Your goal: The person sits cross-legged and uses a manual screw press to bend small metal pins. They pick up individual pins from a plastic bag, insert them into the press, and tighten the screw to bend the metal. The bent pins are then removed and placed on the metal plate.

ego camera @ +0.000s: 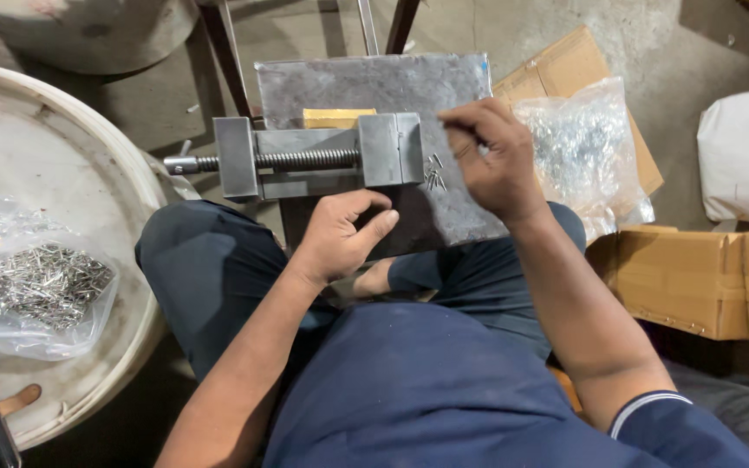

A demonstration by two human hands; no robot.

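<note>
A grey steel vise (309, 158) with a threaded screw lies on a metal plate (374, 82) resting over my knees. A yellow block (337, 118) sits behind the vise jaw. My left hand (344, 234) hovers just below the vise, fingers loosely curled, holding nothing I can see. My right hand (489, 156) is over the plate's right part, fingertips pinched on a thin metal pin. A few loose small pins (434, 172) lie on the plate beside the vise.
A clear bag of metal pins (36, 282) rests on a round white lid (10, 156) at left. Another clear bag of small parts (584, 147) lies on flattened cardboard (565, 65) at right. A cardboard box (695, 277) and white sack (743, 156) stand further right.
</note>
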